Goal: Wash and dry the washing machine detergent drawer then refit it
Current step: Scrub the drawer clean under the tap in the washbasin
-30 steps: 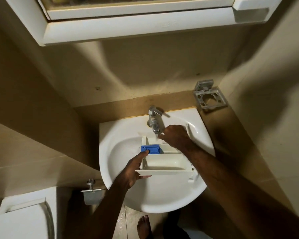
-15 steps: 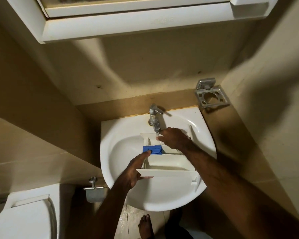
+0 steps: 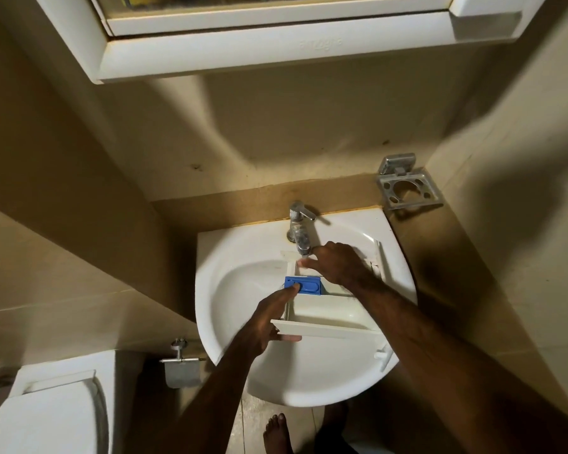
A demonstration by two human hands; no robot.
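At the far left a white toilet [image 3: 46, 411] is seen, and beside it a metal paper holder [image 3: 181, 365] is fixed to the tiled wall. A white basin [image 3: 230, 290] is mounted in the corner under a white wall cabinet [image 3: 276, 50]. The detergent drawer [image 3: 328, 309] is held inside the basin, its long axis running from the viewer toward the back wall; its wide front panel is turned toward the viewer and its far end is placed under the tap [image 3: 299, 231]. A blue insert [image 3: 303, 285] is set across the drawer's middle. The left hand [image 3: 269, 322] is closed on the drawer's near left corner, with the thumb laid on the blue insert and a finger seen beneath the front panel. The right hand [image 3: 335, 262] is spread over the drawer's far compartment, fingers loosely extended under the spout, nothing being gripped. A metal toothbrush holder [image 3: 407, 188] is fixed to the wall at the right. A bare foot [image 3: 277, 434] is visible on the floor below the basin.
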